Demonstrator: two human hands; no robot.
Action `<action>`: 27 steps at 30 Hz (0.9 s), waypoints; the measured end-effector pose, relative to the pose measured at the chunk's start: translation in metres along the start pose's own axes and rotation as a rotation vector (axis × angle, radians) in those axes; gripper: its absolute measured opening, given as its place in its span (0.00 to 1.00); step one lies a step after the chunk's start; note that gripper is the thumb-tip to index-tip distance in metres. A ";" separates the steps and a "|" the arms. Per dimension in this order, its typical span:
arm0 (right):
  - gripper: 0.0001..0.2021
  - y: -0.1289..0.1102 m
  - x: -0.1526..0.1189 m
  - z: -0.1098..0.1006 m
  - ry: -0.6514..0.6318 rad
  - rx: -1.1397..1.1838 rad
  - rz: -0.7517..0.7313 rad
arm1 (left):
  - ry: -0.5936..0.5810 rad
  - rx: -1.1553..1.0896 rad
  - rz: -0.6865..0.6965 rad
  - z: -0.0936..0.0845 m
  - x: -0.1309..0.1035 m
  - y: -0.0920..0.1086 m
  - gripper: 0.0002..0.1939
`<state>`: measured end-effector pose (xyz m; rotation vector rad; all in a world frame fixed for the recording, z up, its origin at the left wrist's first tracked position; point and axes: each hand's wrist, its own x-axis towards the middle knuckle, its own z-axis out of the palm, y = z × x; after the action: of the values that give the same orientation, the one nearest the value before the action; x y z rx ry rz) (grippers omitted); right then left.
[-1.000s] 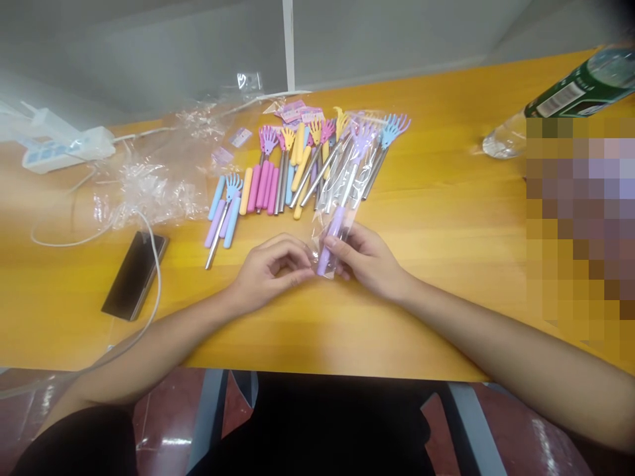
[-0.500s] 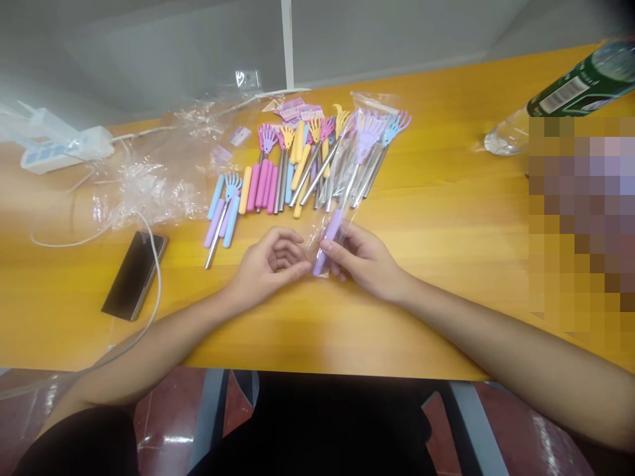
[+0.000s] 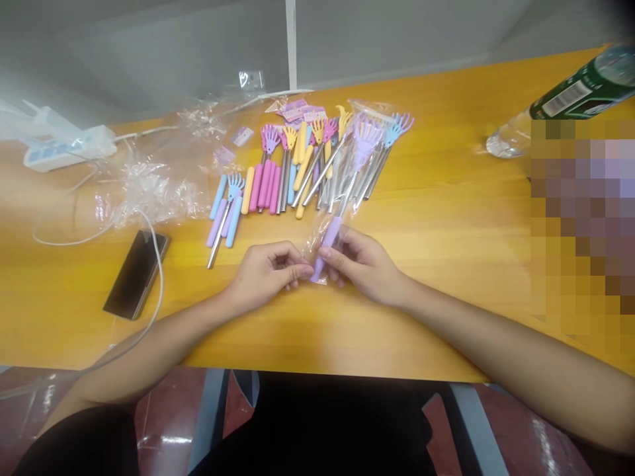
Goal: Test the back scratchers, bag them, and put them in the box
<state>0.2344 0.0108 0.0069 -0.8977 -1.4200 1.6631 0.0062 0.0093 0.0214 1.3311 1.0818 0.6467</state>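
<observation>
A purple back scratcher (image 3: 329, 239) with a hand-shaped head and metal rod lies slantwise inside a clear plastic bag (image 3: 317, 233). My right hand (image 3: 364, 263) grips its handle through the plastic, thumb on top. At the lower end of the bag, my left hand (image 3: 272, 268) pinches the plastic edge between thumb and forefinger. Beyond my hands lie several back scratchers with yellow, pink and blue heads (image 3: 394, 129), metal rods, and loose pink handles (image 3: 268, 186), some crossing each other.
Crumpled clear bags (image 3: 153, 192) cover the left of the wooden table (image 3: 421, 330). A black phone (image 3: 135, 276) lies under a white cable near a white power strip (image 3: 69, 149). Small printed cards (image 3: 297, 111) lie at the back. A green-labelled bottle (image 3: 568, 92) is at the right.
My left thumb and forefinger have closed on the lower edge of the bag. The bagged scratcher has shifted slightly toward me, with my right hand still on it.
</observation>
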 end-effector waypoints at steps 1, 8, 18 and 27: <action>0.19 0.000 0.000 0.000 0.001 0.005 0.000 | -0.007 0.007 0.009 -0.001 0.001 -0.001 0.14; 0.20 0.000 -0.001 0.000 0.004 0.006 0.010 | -0.014 0.155 0.092 -0.004 0.002 -0.005 0.14; 0.23 0.008 0.009 -0.014 0.328 0.213 -0.053 | -0.430 0.283 0.090 -0.010 -0.004 0.015 0.11; 0.21 0.000 -0.005 0.001 -0.042 0.151 0.029 | -0.431 0.006 0.053 -0.016 0.000 0.013 0.18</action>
<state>0.2357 0.0064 0.0075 -0.8058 -1.2953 1.7943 -0.0056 0.0186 0.0354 1.4266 0.7009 0.3695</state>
